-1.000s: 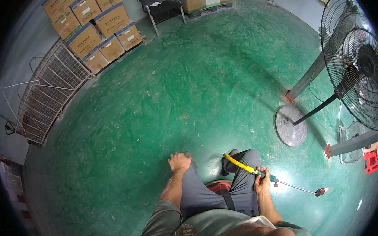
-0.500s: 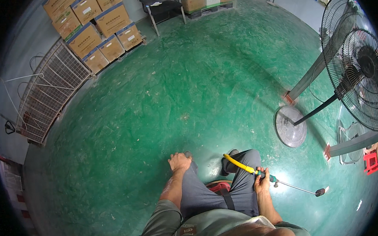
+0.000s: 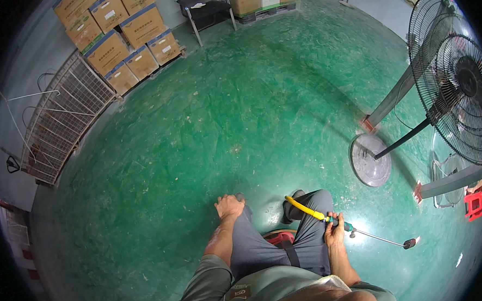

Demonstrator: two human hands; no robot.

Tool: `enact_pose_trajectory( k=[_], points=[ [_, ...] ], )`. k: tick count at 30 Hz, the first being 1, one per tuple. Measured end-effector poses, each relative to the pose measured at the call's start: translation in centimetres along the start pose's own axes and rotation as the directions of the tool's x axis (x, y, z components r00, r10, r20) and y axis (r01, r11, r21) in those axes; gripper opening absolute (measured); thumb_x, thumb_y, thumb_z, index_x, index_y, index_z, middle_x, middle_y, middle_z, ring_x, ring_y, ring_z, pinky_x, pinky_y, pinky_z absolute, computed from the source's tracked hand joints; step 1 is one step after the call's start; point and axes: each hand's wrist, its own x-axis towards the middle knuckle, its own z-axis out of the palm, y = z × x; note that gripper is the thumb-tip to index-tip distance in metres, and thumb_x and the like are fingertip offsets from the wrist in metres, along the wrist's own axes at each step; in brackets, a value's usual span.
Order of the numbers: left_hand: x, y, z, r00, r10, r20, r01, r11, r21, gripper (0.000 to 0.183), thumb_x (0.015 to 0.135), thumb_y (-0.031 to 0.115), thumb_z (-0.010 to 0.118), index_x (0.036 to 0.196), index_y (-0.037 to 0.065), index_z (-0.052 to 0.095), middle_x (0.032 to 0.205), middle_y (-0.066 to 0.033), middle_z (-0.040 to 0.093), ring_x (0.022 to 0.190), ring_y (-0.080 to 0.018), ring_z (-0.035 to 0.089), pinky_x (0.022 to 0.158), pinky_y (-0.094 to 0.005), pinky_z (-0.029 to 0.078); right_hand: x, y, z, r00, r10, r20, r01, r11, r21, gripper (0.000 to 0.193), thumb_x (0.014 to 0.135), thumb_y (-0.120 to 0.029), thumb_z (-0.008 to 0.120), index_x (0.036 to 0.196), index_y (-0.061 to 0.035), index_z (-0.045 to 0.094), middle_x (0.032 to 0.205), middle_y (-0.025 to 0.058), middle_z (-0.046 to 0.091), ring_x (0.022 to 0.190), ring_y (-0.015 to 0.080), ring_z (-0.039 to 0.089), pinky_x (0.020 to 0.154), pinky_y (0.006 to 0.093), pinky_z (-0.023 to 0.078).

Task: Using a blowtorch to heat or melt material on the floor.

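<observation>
My left hand (image 3: 230, 205) rests on my left knee, fingers spread over it and holding nothing. Beside my right thigh, my right hand (image 3: 335, 229) is closed around the green handle of what looks like a gas torch (image 3: 379, 237). Its thin metal tube points to the right and ends in a dark cylindrical head. From the handle's other end a yellow hose (image 3: 304, 207) curves over my right leg and drops out of sight behind it. I sit on a low red stool (image 3: 280, 237), mostly hidden by my legs.
A standing fan (image 3: 458, 82) with a round base (image 3: 370, 160) is at right, beside grey metal beams (image 3: 393, 99). Stacked cartons (image 3: 143, 26), a black chair (image 3: 206, 10) and a wire mesh cage (image 3: 67, 116) line the far left. A red plastic stool (image 3: 473, 206) is far right.
</observation>
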Motion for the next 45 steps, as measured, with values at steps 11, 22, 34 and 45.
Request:
enact_pose_trajectory(
  k=[11,22,34,45],
  points=[
    [-0.06,-0.07,-0.14,1.000,0.010,0.021,-0.010,1.000,0.007,0.057,0.090,0.050,0.059,0.123,0.005,0.072,0.136,-0.0136,0.062,0.133,-0.0346,0.051,0.111,-0.0533,0.039,0.33,0.13,-0.30,1.000,-0.010,0.002,0.010,1.000,0.007,0.036,0.093,-0.026,0.076,0.117,-0.0036,0.062,0.110,0.0064,0.071,0.102,0.0220,0.072,0.057,0.0199,0.063],
    [0.00,-0.17,0.06,1.000,0.007,0.004,-0.007,1.000,0.012,0.057,0.088,0.051,0.060,0.122,0.006,0.073,0.135,-0.0126,0.063,0.131,-0.0331,0.052,0.109,-0.0516,0.041,0.19,0.07,-0.28,1.000,0.000,0.014,0.000,1.000,0.006,0.035,0.094,-0.027,0.076,0.116,-0.0025,0.063,0.106,0.0054,0.071,0.102,0.0210,0.072,0.056,0.0193,0.063],
    [-0.17,-0.09,-0.10,1.000,0.011,0.003,-0.011,1.000,0.000,0.054,0.089,0.049,0.059,0.120,0.006,0.073,0.135,-0.0115,0.064,0.132,-0.0324,0.052,0.110,-0.0509,0.040,0.21,0.06,-0.38,1.000,-0.010,0.011,0.010,1.000,-0.008,0.040,0.094,-0.028,0.076,0.120,-0.0019,0.061,0.108,0.0046,0.070,0.102,0.0194,0.072,0.058,0.0178,0.062],
    [-0.11,-0.25,0.03,1.000,0.012,-0.001,-0.012,1.000,0.003,0.055,0.090,0.051,0.058,0.118,0.006,0.074,0.133,-0.0116,0.064,0.130,-0.0326,0.053,0.109,-0.0511,0.041,0.18,0.06,-0.19,1.000,-0.001,0.027,0.001,1.000,-0.009,0.036,0.095,-0.027,0.074,0.118,-0.0021,0.062,0.105,0.0043,0.070,0.101,0.0191,0.072,0.057,0.0170,0.061]
  ],
)
